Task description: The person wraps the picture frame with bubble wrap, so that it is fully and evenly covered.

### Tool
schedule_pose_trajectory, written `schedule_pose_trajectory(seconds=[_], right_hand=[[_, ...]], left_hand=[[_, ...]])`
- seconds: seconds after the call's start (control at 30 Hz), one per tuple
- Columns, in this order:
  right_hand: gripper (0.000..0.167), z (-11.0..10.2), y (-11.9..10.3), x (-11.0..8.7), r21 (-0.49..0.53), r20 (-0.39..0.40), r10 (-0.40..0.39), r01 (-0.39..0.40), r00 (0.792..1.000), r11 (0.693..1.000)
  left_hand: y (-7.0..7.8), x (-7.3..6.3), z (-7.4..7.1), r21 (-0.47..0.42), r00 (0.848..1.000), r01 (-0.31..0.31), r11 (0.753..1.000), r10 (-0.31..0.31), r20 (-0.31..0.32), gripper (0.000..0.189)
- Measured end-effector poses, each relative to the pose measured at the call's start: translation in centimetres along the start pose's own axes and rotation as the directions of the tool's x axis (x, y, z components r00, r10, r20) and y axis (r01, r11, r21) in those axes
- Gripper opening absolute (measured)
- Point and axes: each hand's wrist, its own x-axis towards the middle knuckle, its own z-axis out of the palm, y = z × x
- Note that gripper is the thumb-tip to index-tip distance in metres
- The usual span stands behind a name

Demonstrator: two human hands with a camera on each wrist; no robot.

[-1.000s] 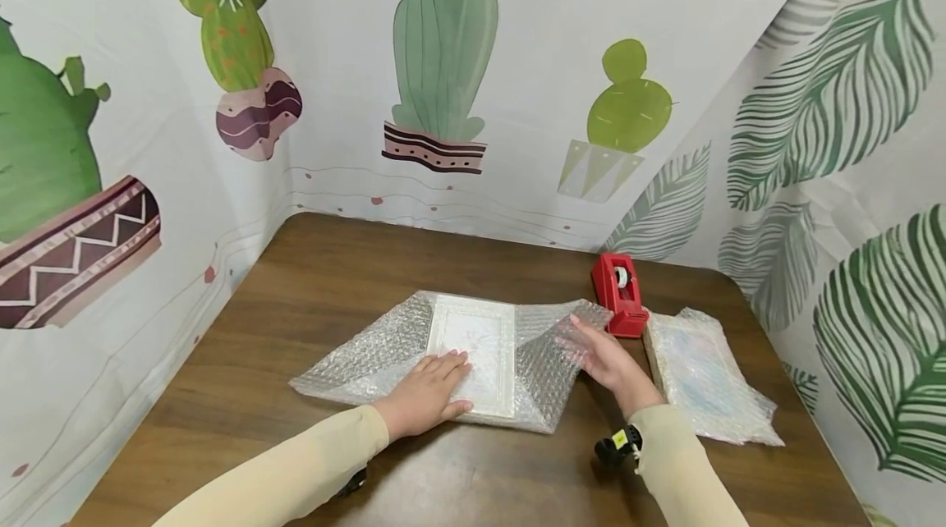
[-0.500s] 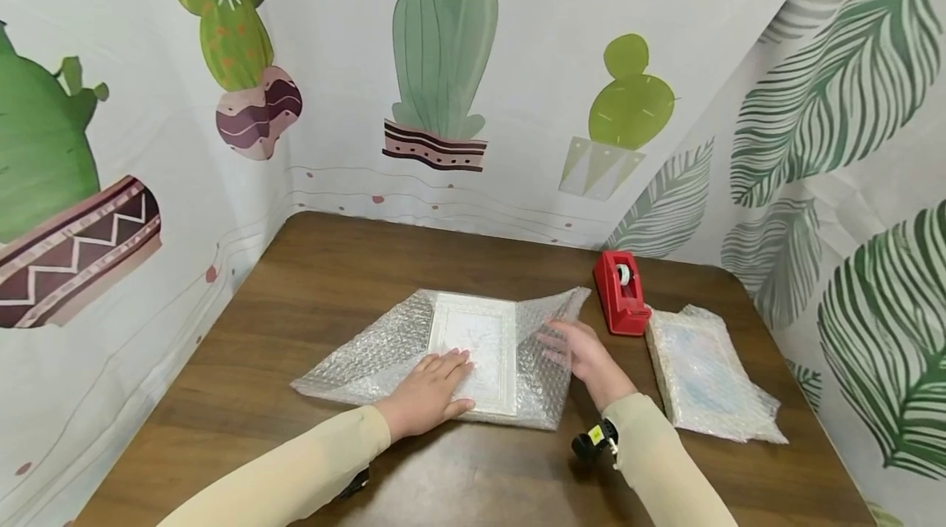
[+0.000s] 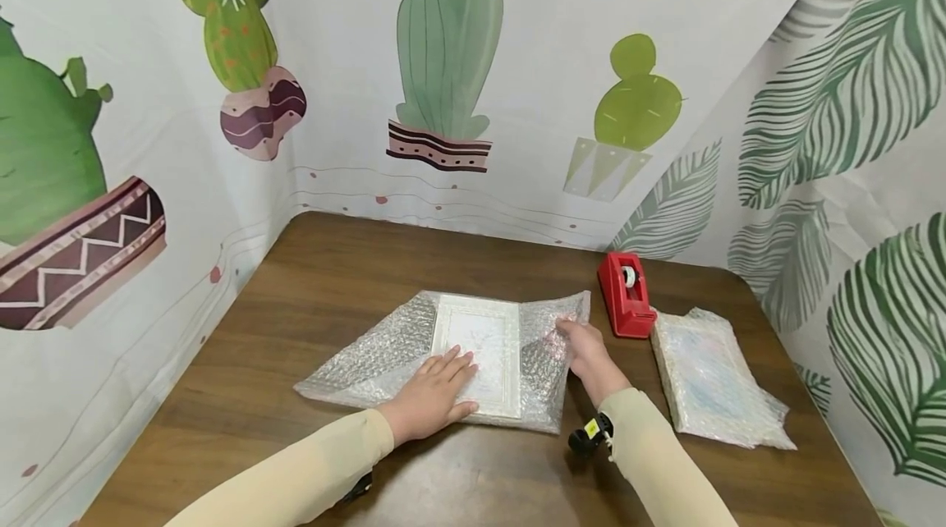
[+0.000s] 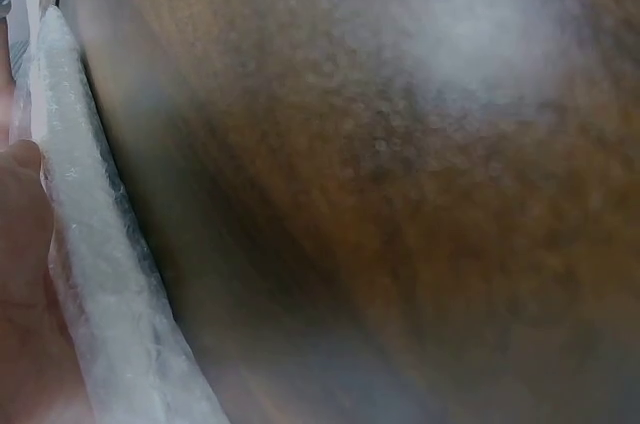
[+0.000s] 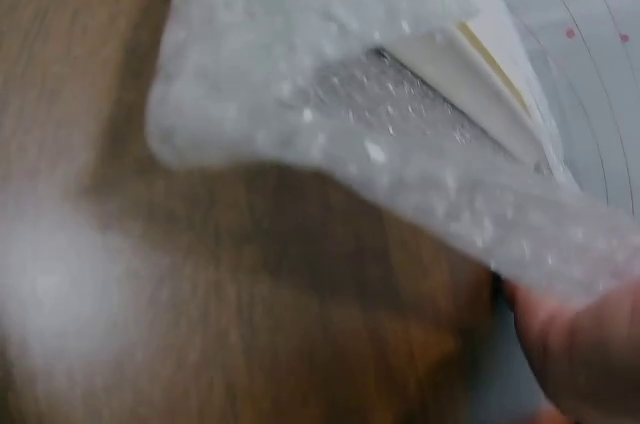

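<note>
A white picture frame (image 3: 502,346) lies on a sheet of bubble wrap (image 3: 369,355) that spreads out to its left and right. My left hand (image 3: 429,396) rests flat across the frame's lower left part, fingers extended. In the left wrist view, the hand (image 4: 25,274) is beside the wrapped near edge. My right hand (image 3: 591,355) pinches the outer edge of the wrap's right flap, which is lifted off the table. The right wrist view shows the thumb (image 5: 560,334) against the raised bubble wrap (image 5: 250,74), with the frame's pale edge behind it.
A red tape dispenser (image 3: 626,297) stands behind the right hand. Right of it lies another framed picture (image 3: 709,379) wrapped in bubble wrap. The brown wooden table (image 3: 355,256) reaches back to a printed cloth wall (image 3: 332,100) with cacti and leaves.
My right hand has moved left from near the dispenser, bringing the right flap inward, and its fingers have closed on the flap's edge. The left hand has stayed on the frame.
</note>
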Motion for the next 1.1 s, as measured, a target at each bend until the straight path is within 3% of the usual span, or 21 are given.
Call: schedule_pose_trajectory(seconds=[0.07, 0.13, 0.23, 0.3, 0.37, 0.47, 0.57, 0.67, 0.73, 0.8, 0.87, 1.0, 1.1], right_hand=[[0.041, -0.5, -0.2, -0.1, 0.032, 0.13, -0.007, 0.003, 0.992, 0.999], [0.057, -1.0, -0.7, -0.5, 0.087, 0.292, -0.023, -0.002, 0.956, 0.996], [0.058, -1.2, -1.5, -1.1, 0.18, 0.518, -0.065, -0.035, 0.853, 0.983], [0.056, -1.1, -1.9, -1.4, 0.22, 0.611, -0.083, -0.067, 0.787, 0.973], [0.055, -0.8, -2.0, -1.6, 0.237, 0.647, -0.094, -0.083, 0.756, 0.968], [0.055, 0.1, -1.7, -1.6, 0.229, 0.646, -0.11, -0.055, 0.755, 0.972], [0.069, 1.2, -0.9, -1.3, 0.173, 0.618, -0.137, 0.036, 0.774, 0.984], [0.094, 2.0, -0.2, -0.9, 0.116, 0.626, -0.193, 0.155, 0.756, 0.981], [0.103, 2.4, 0.0, -0.9, 0.15, 0.625, -0.226, 0.169, 0.748, 0.974], [0.105, 2.4, -0.1, -1.2, 0.226, 0.639, -0.235, 0.113, 0.732, 0.968], [0.105, 2.2, -0.3, -1.8, 0.323, 0.644, -0.217, -0.004, 0.734, 0.946], [0.101, 1.5, -1.0, -3.2, 0.469, 0.672, -0.189, -0.214, 0.716, 0.857], [0.088, 1.3, -1.3, -3.9, 0.448, 0.665, -0.178, -0.197, 0.725, 0.872]], left_hand=[[-0.1, 0.0, 0.0, 0.017, 1.0, -0.006, 1.0, 0.006, -0.006, 0.058], [-0.2, 0.0, 0.0, 0.023, 1.0, -0.004, 1.0, 0.005, -0.007, 0.058], [-0.2, 0.0, 0.0, -0.013, 1.0, 0.006, 1.0, -0.005, 0.003, 0.058], [-0.2, 0.1, 0.0, -0.038, 1.0, 0.015, 0.999, -0.014, 0.021, 0.059], [-0.2, 0.2, 0.0, -0.058, 0.999, 0.013, 0.998, -0.011, 0.036, 0.059], [-0.1, 0.5, 0.2, -0.059, 0.998, 0.008, 0.998, -0.004, 0.061, 0.06], [-0.1, 0.5, 0.3, -0.068, 0.997, 0.008, 0.998, -0.003, 0.071, 0.061], [-0.2, 0.5, 0.3, -0.068, 0.997, 0.013, 0.998, -0.007, 0.082, 0.064], [-0.3, 0.4, 0.3, -0.055, 0.996, 0.014, 0.998, -0.009, 0.089, 0.068], [-0.3, 0.4, 0.3, -0.041, 0.995, 0.012, 0.999, -0.008, 0.095, 0.07], [-0.2, 0.4, 0.1, -0.032, 0.995, 0.014, 0.999, -0.011, 0.095, 0.072], [-0.1, 0.5, -0.2, -0.012, 0.998, 0.009, 1.0, -0.008, 0.068, 0.071], [-0.2, 0.6, -0.3, -0.014, 0.998, 0.018, 1.0, -0.017, 0.063, 0.07]])
